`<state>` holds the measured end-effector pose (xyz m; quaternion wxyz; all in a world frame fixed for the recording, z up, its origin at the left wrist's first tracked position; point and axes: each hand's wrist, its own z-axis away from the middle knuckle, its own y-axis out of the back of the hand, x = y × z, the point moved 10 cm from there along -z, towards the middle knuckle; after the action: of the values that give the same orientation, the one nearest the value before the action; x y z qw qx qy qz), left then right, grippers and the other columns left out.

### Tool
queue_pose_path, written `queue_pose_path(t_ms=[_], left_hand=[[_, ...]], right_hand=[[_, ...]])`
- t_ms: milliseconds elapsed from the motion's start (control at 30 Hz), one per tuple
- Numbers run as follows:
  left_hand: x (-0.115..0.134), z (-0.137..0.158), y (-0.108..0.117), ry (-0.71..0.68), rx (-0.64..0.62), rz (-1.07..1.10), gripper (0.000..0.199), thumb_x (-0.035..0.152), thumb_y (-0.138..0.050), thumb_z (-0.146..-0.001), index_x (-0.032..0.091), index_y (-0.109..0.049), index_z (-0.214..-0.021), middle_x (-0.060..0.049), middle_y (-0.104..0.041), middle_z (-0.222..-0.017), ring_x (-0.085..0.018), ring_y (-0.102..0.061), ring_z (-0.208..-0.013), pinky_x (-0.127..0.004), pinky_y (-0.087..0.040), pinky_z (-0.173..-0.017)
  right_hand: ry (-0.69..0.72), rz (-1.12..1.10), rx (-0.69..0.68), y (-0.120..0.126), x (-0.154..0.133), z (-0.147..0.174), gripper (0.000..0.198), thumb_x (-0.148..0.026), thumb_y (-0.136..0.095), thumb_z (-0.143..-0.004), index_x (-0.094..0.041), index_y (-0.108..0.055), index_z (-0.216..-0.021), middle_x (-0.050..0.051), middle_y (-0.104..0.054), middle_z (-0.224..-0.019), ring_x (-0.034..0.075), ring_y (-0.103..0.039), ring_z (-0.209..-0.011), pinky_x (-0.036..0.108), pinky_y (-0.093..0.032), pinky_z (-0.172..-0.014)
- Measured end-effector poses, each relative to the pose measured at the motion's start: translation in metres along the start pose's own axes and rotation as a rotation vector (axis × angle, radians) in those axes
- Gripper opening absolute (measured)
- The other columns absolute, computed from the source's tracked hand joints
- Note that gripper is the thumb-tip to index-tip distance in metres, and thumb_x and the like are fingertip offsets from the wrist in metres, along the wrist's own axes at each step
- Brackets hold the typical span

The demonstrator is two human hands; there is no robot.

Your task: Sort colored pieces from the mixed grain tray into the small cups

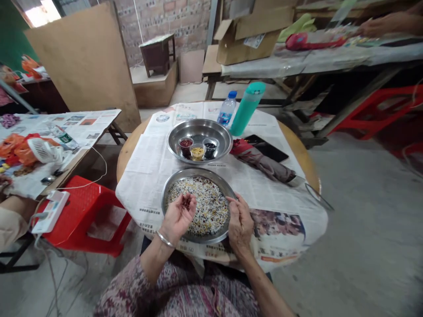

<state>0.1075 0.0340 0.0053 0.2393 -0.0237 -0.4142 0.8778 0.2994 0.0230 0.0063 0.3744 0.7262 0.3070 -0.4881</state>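
Observation:
A round metal basin [211, 240] filled with mixed white, black, yellow and reddish grains [208, 202] rests on the newspaper-covered table, directly before me. Above its left side, my left hand [178, 218] is cupped palm up around a small heap of dark red beans [187, 203]. My right hand [240, 224] grips the basin's right rim. Behind it stands a second, wider metal basin [201, 128]. Inside that one are three small clear cups: one of red beans [185, 144], one of yellow grains [197, 152] and one of black beans [210, 148].
A water bottle [227, 109] and a teal flask [247, 109] stand at the table's back. To the right lie a folded umbrella [264, 162] and a dark flat device [276, 149]. At left are a red stool [84, 215] and power strip [51, 211]. Another person's hand [380, 25] shows far right.

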Motion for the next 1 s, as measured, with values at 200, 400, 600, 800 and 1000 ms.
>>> queue_pose_path(t_ms=[200,400,600,800,1000], left_hand=[[0.003,-0.003,-0.013,-0.061,-0.086,-0.149,0.038,0.027,-0.038,-0.103,0.007,-0.068,-0.091,-0.014,-0.071,-0.095,-0.019,-0.071,-0.091,-0.032,-0.058,-0.088],[0.007,0.002,-0.019,-0.047,-0.097,-0.161,0.035,0.026,-0.04,-0.102,0.007,-0.068,-0.094,-0.014,-0.071,-0.099,-0.017,-0.07,-0.095,-0.024,-0.056,-0.082],[-0.013,-0.002,-0.004,0.077,0.014,-0.011,0.04,0.025,-0.036,-0.104,0.01,-0.059,-0.074,-0.006,-0.061,-0.073,-0.007,-0.062,-0.064,-0.012,-0.049,-0.054],[-0.023,-0.008,0.006,0.118,0.098,-0.106,0.032,0.026,-0.041,-0.101,0.013,-0.053,-0.075,-0.003,-0.057,-0.068,-0.01,-0.054,-0.057,-0.019,-0.047,-0.052],[0.04,-0.021,-0.046,-0.106,0.025,-0.211,0.035,0.02,-0.041,-0.101,0.01,-0.057,-0.071,-0.008,-0.063,-0.074,-0.01,-0.06,-0.066,-0.017,-0.048,-0.056]], right_hand=[[0.006,0.014,0.007,0.002,-0.003,0.0,0.041,-0.045,-0.042,-0.095,-0.016,-0.07,-0.102,0.015,-0.06,-0.136,0.025,-0.054,-0.127,0.046,-0.036,-0.112],[-0.001,0.015,0.008,0.002,-0.003,0.0,0.041,-0.045,-0.043,-0.095,-0.016,-0.071,-0.102,0.015,-0.06,-0.136,0.025,-0.053,-0.128,0.046,-0.036,-0.112],[-0.026,0.028,0.004,0.002,-0.003,0.0,0.042,-0.046,-0.043,-0.094,-0.016,-0.07,-0.102,0.015,-0.06,-0.136,0.026,-0.053,-0.128,0.046,-0.036,-0.112],[-0.053,0.027,-0.024,-0.001,0.002,0.0,0.044,-0.049,-0.042,-0.093,-0.015,-0.07,-0.102,0.016,-0.057,-0.14,0.027,-0.053,-0.129,0.047,-0.037,-0.111],[-0.083,0.026,-0.044,-0.002,0.008,0.002,0.045,-0.05,-0.043,-0.092,-0.015,-0.07,-0.103,0.016,-0.054,-0.143,0.028,-0.05,-0.132,0.047,-0.034,-0.114]])
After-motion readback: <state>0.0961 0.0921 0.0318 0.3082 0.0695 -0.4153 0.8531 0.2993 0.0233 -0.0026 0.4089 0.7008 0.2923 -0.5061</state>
